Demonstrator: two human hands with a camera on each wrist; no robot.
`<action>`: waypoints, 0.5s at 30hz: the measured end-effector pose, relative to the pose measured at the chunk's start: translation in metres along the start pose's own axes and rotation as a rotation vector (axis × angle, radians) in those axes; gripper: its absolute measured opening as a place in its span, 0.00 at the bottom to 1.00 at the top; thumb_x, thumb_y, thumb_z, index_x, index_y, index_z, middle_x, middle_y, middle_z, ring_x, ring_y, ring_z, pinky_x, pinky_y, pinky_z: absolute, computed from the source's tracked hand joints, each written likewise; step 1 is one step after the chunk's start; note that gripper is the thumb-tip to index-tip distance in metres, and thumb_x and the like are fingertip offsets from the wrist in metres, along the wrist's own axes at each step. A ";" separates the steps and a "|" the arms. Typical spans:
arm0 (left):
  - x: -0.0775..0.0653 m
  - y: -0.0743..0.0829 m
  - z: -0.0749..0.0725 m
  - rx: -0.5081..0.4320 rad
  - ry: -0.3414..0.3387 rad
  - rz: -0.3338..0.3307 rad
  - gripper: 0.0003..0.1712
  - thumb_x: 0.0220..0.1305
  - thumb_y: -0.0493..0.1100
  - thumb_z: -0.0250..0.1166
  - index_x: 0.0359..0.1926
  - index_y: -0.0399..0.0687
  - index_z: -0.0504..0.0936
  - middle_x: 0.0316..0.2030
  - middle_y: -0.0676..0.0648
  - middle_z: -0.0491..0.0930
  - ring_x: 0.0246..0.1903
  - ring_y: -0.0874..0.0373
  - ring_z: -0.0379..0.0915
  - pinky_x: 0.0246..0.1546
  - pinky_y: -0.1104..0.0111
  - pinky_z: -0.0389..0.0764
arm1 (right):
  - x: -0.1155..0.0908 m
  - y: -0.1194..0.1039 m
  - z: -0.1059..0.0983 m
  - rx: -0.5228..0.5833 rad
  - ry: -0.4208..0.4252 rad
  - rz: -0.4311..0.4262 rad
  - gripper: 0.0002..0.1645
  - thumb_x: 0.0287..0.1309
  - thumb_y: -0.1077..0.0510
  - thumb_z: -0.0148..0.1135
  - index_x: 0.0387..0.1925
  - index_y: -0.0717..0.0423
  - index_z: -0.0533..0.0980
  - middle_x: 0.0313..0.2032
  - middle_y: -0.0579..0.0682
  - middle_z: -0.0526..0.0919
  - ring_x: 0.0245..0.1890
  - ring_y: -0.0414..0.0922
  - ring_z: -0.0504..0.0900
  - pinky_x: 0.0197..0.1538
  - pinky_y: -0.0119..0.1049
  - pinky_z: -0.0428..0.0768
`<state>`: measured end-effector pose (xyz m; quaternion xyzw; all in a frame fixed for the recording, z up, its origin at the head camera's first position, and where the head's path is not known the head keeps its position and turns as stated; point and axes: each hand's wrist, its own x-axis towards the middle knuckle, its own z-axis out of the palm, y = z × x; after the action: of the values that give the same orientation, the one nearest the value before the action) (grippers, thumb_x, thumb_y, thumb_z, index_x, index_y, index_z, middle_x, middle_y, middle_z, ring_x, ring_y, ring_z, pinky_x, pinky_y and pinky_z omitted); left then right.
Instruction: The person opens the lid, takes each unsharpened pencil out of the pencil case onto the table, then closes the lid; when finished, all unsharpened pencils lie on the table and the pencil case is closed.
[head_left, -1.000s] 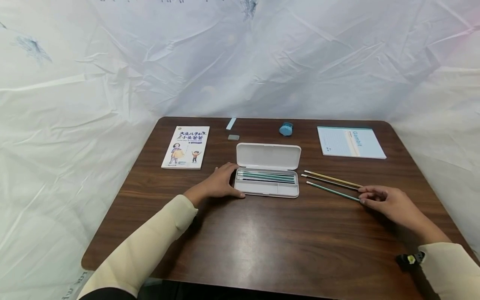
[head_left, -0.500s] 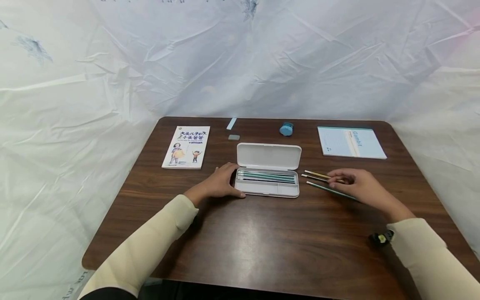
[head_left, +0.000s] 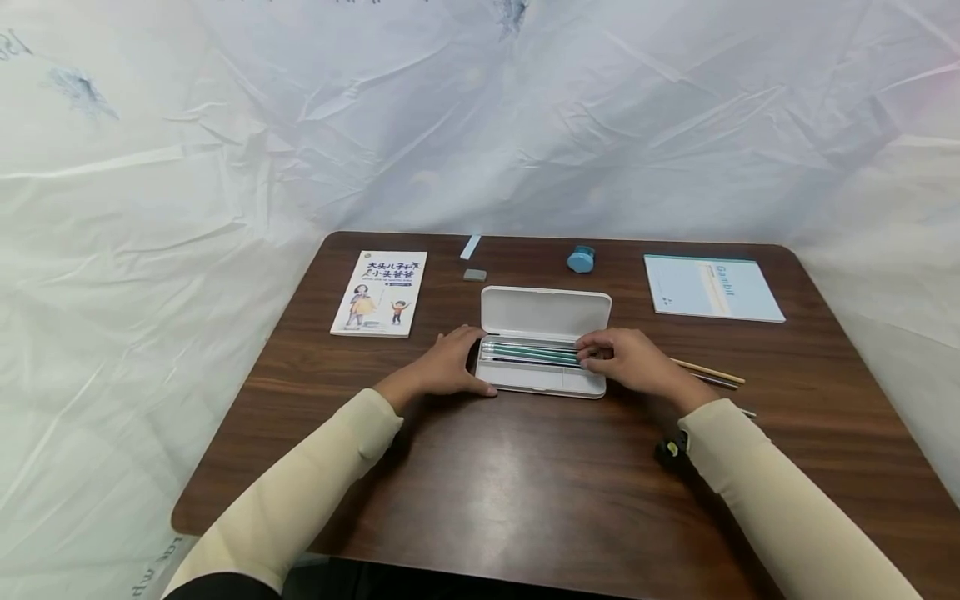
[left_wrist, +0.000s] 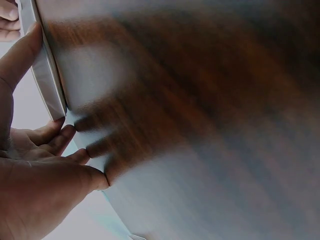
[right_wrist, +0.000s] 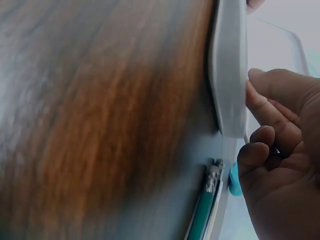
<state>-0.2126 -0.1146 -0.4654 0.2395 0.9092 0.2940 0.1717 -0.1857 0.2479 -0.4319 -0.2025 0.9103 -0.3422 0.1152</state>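
An open white pencil case lies mid-table with its lid tipped back. Several green and dark pencils lie in its rear section. My left hand grips the case's left end, thumb along the front side and fingers round the far corner. My right hand is at the right ends of these pencils, thumb and forefinger close together over the case rim; I cannot tell whether they pinch a pencil. Beyond it lie a yellow pencil, a dark pencil and a green pencil, partly hidden by the right hand and forearm.
Behind the case are a grey eraser, a pale blue strip and a small round blue object. A picture book lies at the left and a light blue notebook at the right. White sheeting hangs behind the table.
My right hand has moved left from the loose pencils' near ends, across them to the pencils in the case. My left hand stays on the case. The head view has shifted slightly.
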 end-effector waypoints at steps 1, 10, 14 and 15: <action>0.000 0.000 0.000 -0.002 -0.002 -0.002 0.62 0.57 0.66 0.86 0.83 0.45 0.67 0.83 0.38 0.68 0.89 0.33 0.47 0.84 0.24 0.44 | 0.001 0.000 0.001 -0.008 -0.003 -0.003 0.18 0.77 0.60 0.70 0.63 0.60 0.86 0.54 0.55 0.94 0.55 0.51 0.92 0.53 0.44 0.90; 0.004 -0.006 0.004 -0.007 0.013 -0.001 0.62 0.56 0.66 0.86 0.83 0.47 0.68 0.83 0.40 0.68 0.90 0.35 0.47 0.85 0.26 0.43 | 0.007 -0.003 0.003 -0.073 -0.020 0.005 0.16 0.76 0.61 0.71 0.61 0.58 0.87 0.51 0.52 0.94 0.53 0.49 0.91 0.56 0.52 0.90; 0.004 -0.006 0.003 0.001 0.014 0.007 0.62 0.55 0.65 0.88 0.82 0.46 0.68 0.82 0.40 0.69 0.89 0.34 0.48 0.84 0.24 0.45 | 0.009 -0.005 0.003 -0.102 -0.029 0.021 0.14 0.76 0.61 0.71 0.59 0.58 0.88 0.50 0.52 0.94 0.53 0.49 0.91 0.56 0.52 0.90; 0.003 -0.004 0.002 0.002 0.007 0.001 0.62 0.55 0.64 0.88 0.82 0.46 0.68 0.82 0.39 0.69 0.89 0.33 0.48 0.84 0.24 0.45 | 0.009 -0.006 0.003 -0.109 -0.032 0.025 0.14 0.76 0.60 0.71 0.59 0.58 0.88 0.50 0.52 0.94 0.53 0.49 0.91 0.56 0.52 0.90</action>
<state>-0.2157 -0.1150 -0.4702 0.2392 0.9100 0.2942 0.1679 -0.1911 0.2378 -0.4313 -0.2024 0.9281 -0.2873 0.1228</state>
